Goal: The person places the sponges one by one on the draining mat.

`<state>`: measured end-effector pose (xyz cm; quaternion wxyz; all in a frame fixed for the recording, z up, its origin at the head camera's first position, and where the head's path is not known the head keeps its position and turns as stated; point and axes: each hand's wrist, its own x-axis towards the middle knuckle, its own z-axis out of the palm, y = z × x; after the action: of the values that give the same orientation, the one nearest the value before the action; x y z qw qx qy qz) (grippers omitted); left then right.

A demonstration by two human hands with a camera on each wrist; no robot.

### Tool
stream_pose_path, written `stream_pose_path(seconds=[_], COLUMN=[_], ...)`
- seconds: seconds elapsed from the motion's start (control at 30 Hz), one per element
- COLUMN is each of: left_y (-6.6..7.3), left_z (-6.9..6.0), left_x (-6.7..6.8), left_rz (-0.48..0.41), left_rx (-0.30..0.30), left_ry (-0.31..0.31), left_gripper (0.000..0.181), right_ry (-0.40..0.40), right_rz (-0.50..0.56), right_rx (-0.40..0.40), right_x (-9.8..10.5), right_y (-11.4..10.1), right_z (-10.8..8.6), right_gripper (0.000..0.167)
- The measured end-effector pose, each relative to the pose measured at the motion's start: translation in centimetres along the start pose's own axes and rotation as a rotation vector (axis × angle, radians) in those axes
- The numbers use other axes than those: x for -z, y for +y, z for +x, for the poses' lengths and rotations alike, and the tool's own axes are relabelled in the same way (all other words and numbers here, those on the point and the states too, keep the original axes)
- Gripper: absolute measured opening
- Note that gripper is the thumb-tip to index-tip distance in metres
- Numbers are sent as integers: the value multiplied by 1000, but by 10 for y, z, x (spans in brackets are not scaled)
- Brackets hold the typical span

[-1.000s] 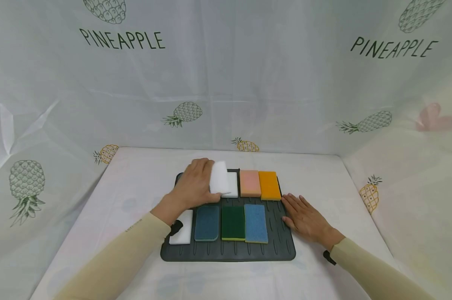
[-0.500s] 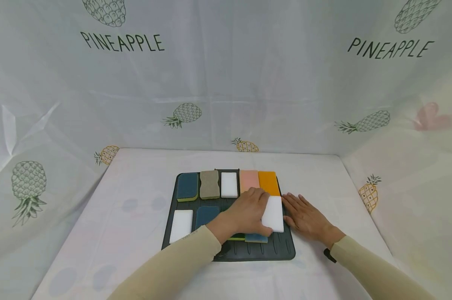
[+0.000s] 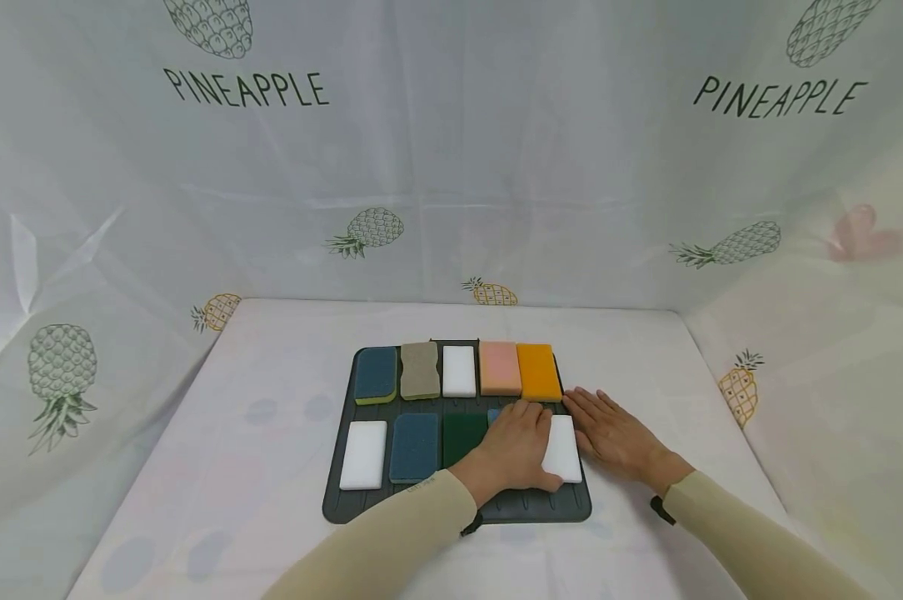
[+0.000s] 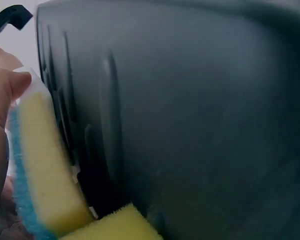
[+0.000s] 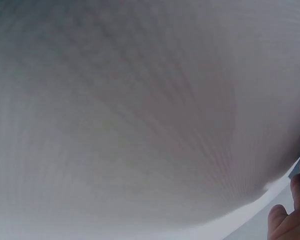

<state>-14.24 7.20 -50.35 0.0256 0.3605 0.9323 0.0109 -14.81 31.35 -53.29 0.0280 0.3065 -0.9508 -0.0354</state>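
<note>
My left hand (image 3: pixel 513 450) holds a white sponge (image 3: pixel 564 450) between thumb and fingers at the right end of the mat's front row. The sponge lies on or just over the dark grey ribbed mat (image 3: pixel 350 505). Under this hand a light blue sponge (image 3: pixel 494 413) is mostly hidden; its yellow side (image 4: pixel 55 170) shows in the left wrist view, near the thumb (image 4: pixel 17 84). A dark green sponge (image 3: pixel 462 435) is partly covered. Beside the mat's right edge my right hand (image 3: pixel 622 446) rests with straight fingers, its fingertips near the white sponge.
Across the mat's back row lie a blue sponge (image 3: pixel 375 372), a grey wavy-sided one (image 3: pixel 420 372), a white one (image 3: pixel 459 372), a pink one (image 3: pixel 500 368) and an orange one (image 3: pixel 539 372). Front left are another white sponge (image 3: pixel 363 455) and a blue one (image 3: pixel 414 447).
My left hand has carried the white sponge from above the back row rightward and toward me, then lowered it at the front row's right end. My right hand has barely moved.
</note>
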Motion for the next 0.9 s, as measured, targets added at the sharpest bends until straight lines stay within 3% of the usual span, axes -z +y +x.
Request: stream_pose_path(seconds=[0.6, 0.77, 0.9], left_y=[2, 1, -10], left_z=[4, 2, -14], left_x=[-6, -4, 8], left_rz=[33, -13, -67], left_rx=[59, 73, 105], left_ry=[-49, -59, 3], left_gripper=[112, 118, 109], right_ry=[1, -5, 17], right_rz=[44, 149, 193], right_rx=[-32, -119, -218], right_x=[-1, 3, 9], right_y=[-1, -2, -3], right_z=[0, -4, -9], right_gripper=[62, 62, 64])
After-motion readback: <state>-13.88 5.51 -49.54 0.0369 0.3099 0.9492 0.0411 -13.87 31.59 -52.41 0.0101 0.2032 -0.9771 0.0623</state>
